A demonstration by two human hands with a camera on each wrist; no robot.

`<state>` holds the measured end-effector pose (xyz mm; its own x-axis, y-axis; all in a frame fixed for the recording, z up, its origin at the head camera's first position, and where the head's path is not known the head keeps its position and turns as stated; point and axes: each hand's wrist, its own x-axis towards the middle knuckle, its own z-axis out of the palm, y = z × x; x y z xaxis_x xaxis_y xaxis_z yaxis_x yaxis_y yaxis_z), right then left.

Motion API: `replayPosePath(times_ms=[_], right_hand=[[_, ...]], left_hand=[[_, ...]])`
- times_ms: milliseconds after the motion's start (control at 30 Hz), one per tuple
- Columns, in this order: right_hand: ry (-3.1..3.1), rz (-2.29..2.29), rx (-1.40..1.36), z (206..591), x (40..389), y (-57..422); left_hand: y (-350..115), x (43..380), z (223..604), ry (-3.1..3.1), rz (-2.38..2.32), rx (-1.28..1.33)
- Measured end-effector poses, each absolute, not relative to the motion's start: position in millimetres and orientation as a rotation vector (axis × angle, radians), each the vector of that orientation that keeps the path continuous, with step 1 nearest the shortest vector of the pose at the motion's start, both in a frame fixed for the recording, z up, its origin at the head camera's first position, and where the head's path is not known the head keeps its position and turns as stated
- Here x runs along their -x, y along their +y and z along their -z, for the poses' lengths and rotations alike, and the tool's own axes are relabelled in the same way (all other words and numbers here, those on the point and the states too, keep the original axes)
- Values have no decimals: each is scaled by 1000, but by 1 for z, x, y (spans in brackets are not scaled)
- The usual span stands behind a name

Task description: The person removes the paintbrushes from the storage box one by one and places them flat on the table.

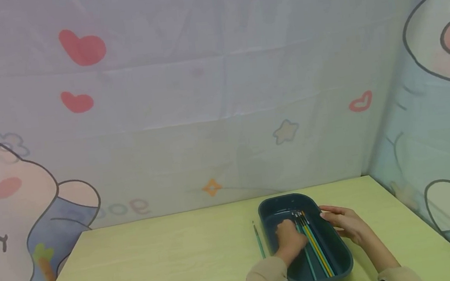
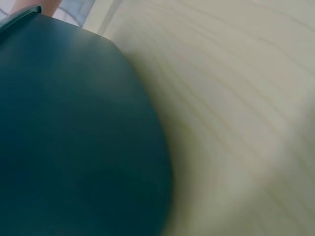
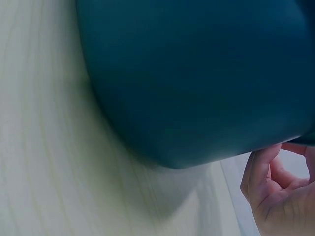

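While the left grip (image 1: 290, 239) reaches down inside the dark blue-green box (image 1: 332, 239), the right grip (image 1: 344, 221) steadies the box at its far right side, fingertips pinching the rim; the right wrist view shows a fingertip against the outer wall just below it. The left fingers look bent, but their tips are hidden, so whether they pinch anything cannot be told. The box stands on the pale surface (image 1: 159, 257). A bundle of paintbrushes (image 1: 318, 250) lies lengthwise on its floor, right of the left grip, with bristle ends toward the far wall. One loose paintbrush (image 1: 259, 241) lies on the surface just beside the left wall, its near end hidden by the sleeve.

Handling, as judged: the brushes should be light and stiff, their thin, smooth handles apt to roll or slide over one another. A pinch around mid-handle should balance each one; the bristles, soft and easily splayed, are best left untouched. The box, apparently rigid plastic, is probably light enough to shift when knocked, and its rim offers the surest hold.
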<state>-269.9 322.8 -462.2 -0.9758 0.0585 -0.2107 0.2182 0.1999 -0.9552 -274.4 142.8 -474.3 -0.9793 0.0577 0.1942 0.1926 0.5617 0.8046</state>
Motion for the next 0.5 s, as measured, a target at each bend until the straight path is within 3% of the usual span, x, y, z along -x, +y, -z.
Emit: replayPosePath(times_ms=[500], right_hand=[[2310, 1923, -267, 462, 269, 323]], left_hand=[[144, 275, 469, -2638, 1518, 163]])
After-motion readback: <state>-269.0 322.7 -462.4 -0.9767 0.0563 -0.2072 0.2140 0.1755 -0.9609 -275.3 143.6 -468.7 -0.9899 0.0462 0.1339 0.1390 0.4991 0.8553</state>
